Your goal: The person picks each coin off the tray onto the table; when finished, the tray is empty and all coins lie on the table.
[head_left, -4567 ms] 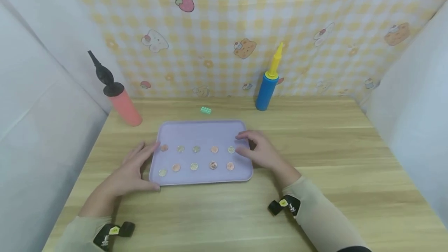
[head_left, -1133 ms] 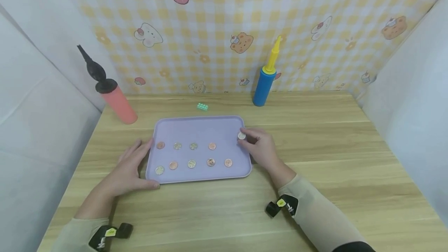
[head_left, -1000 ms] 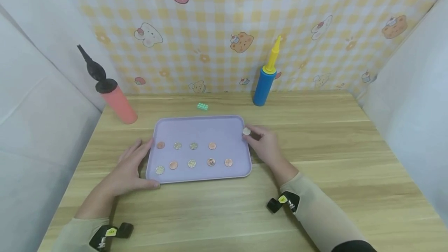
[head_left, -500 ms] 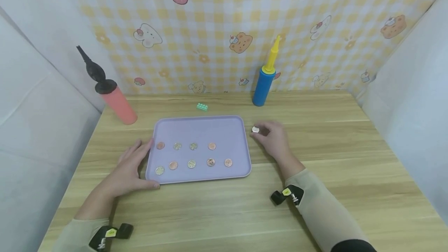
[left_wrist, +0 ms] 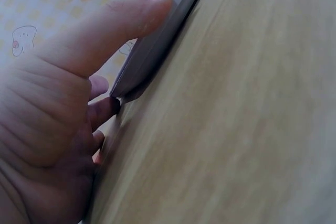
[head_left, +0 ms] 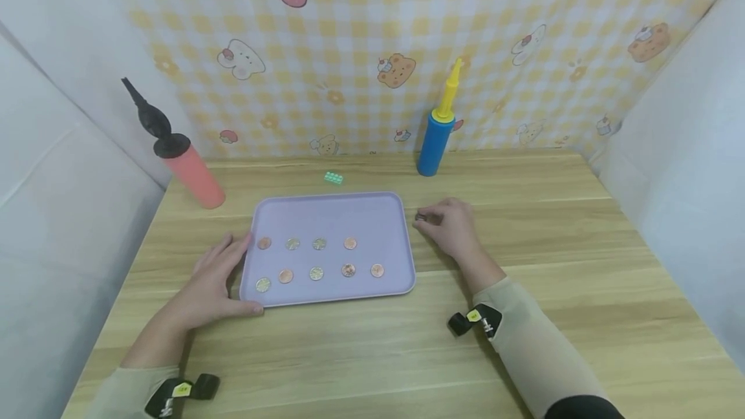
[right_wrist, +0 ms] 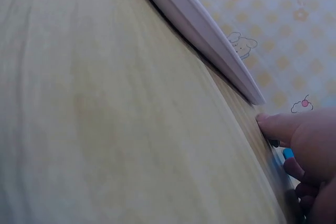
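A lilac tray (head_left: 332, 212) lies on the table, with two rows of silver and copper coins (head_left: 316, 273) on it. My left hand (head_left: 209, 290) rests at the tray's left end, fingers spread. Its thumb touches the front edge, and in the left wrist view the thumb (left_wrist: 142, 17) lies against the tray's rim (left_wrist: 157, 40). Just past the tray's right edge, my right hand (head_left: 451, 228) pinches a coin (head_left: 420, 216) between thumb and fingers, low over the table. That coin is seen nearly edge-on. The right wrist view shows the right hand (right_wrist: 310, 145) beside the tray's corner (right_wrist: 252, 93).
Behind the tray lies a small green toy brick (head_left: 334, 178). A pink hand pump (head_left: 196, 176) with a black top stands at the back left. At the back right stands a blue hand pump (head_left: 434, 144) with a yellow nozzle. A checked cloth (head_left: 326, 70) hangs behind.
My right hand has taken the rightmost back-row coin off the tray and carried it right, past the tray's edge. The coin has tilted from face-on to edge-on. The left hand stays at the tray.
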Demonstrator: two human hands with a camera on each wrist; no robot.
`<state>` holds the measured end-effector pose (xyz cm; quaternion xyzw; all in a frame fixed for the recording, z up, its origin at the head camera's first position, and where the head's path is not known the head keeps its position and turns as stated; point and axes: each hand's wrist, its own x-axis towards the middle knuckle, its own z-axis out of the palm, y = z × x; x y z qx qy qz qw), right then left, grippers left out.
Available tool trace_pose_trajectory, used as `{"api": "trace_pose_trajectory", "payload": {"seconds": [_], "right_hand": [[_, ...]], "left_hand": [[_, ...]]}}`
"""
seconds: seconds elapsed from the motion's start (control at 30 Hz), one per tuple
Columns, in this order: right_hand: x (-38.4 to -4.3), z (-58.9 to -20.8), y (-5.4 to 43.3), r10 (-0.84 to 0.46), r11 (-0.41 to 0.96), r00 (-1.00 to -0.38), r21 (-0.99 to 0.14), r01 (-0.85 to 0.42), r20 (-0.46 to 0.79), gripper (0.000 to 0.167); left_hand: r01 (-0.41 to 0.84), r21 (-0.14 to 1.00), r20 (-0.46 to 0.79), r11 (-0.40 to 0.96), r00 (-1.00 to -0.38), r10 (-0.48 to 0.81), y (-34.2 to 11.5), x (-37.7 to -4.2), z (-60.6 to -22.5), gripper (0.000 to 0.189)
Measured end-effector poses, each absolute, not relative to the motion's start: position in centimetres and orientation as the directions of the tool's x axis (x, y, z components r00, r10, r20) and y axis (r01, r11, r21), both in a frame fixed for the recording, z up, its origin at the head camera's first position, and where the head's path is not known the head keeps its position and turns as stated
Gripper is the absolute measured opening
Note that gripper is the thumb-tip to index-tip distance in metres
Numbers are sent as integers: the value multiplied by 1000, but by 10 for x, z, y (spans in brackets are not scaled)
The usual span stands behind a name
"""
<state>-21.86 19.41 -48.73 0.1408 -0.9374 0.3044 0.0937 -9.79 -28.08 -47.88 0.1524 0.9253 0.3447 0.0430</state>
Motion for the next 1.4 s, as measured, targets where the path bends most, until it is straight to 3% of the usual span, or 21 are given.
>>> {"api": "trace_pose_trajectory", "payload": {"seconds": [0.6, 0.73, 0.87, 1.07, 1.4], "right_hand": [[-211, -493, 194, -190, 761, -946, -568, -312, 264, 24], [-212, -497, 195, -199, 755, -931, -558, -345, 306, 31], [-209, -499, 192, -215, 724, -902, -559, -404, 374, 38], [-192, -499, 174, -300, 608, -833, -580, -542, 464, 31], [-177, -496, 159, -533, 478, -708, -526, -704, 463, 21]], "left_hand": [[288, 637, 60, 715, -943, 326, -284, -100, -486, 135], [280, 639, 50, 716, -944, 325, -284, -100, -486, 135], [273, 641, 42, 717, -946, 323, -283, -99, -485, 135], [283, 640, 56, 714, -944, 324, -283, -99, -485, 135], [302, 632, 66, 714, -939, 338, -283, -100, -483, 137]]}}
